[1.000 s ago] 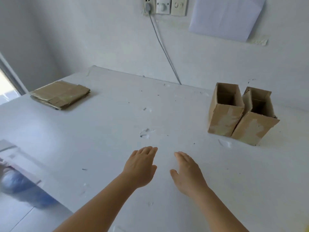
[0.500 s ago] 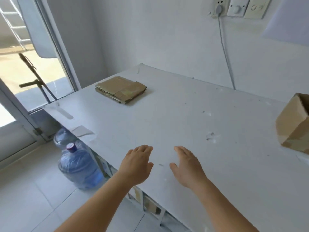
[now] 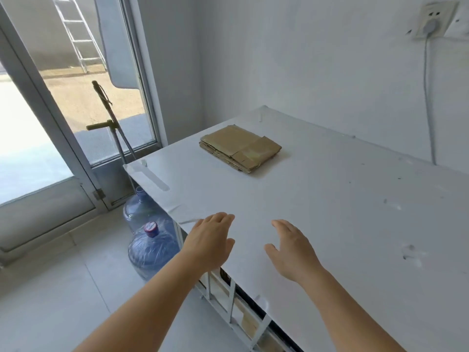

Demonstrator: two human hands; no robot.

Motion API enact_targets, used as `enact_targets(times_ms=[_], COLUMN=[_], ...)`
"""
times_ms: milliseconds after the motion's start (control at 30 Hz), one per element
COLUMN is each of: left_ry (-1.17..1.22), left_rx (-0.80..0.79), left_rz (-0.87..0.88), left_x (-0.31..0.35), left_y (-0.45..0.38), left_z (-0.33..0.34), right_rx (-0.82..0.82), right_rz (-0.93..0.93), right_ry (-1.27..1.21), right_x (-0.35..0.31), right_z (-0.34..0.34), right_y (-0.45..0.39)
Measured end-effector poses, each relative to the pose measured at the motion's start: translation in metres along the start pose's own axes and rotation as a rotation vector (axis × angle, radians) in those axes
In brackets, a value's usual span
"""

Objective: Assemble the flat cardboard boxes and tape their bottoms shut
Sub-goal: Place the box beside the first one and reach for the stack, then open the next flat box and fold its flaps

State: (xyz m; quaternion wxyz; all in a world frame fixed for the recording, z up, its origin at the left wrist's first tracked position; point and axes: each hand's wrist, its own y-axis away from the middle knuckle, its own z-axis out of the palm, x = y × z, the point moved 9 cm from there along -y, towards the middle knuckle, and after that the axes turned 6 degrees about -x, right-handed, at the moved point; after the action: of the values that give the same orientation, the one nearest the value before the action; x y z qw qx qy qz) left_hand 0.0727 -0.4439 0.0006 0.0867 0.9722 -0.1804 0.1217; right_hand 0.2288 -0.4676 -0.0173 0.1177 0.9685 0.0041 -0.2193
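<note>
A stack of flat brown cardboard boxes (image 3: 239, 148) lies on the white table (image 3: 330, 212) near its far left corner. My left hand (image 3: 210, 241) hovers over the table's near left edge, fingers straight and together, holding nothing. My right hand (image 3: 291, 252) is held a little to the right of it, above the tabletop, fingers relaxed and empty. Both hands are well short of the stack. The two assembled boxes are out of view.
Two blue water jugs (image 3: 152, 247) stand on the floor by the table's left side. A glass door (image 3: 76, 97) with a long-handled tool (image 3: 111, 123) leaning beside it is at left. A cable (image 3: 429, 102) hangs from the wall socket (image 3: 434, 19).
The view has swung left: the two upright boxes have left the frame and the flat stack now sits near the centre. Both hands stay open, side by side.
</note>
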Motion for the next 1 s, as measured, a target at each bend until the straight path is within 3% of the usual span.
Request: enact_targets(times_ms=[633, 1000], left_ry=[-0.077, -0.026], left_rx=[-0.006, -0.067], left_rz=[-0.063, 0.085], left_x=[-0.125, -0.180], left_y=[-0.192, -0.327], left_z=[-0.066, -0.078], right_rx=[0.025, 0.126], right_rz=[0.045, 0.334], right_ry=[-0.009, -0.150], right_x=[-0.031, -0.028], right_z=[-0.036, -0.035], right_y=[-0.214, -0.298])
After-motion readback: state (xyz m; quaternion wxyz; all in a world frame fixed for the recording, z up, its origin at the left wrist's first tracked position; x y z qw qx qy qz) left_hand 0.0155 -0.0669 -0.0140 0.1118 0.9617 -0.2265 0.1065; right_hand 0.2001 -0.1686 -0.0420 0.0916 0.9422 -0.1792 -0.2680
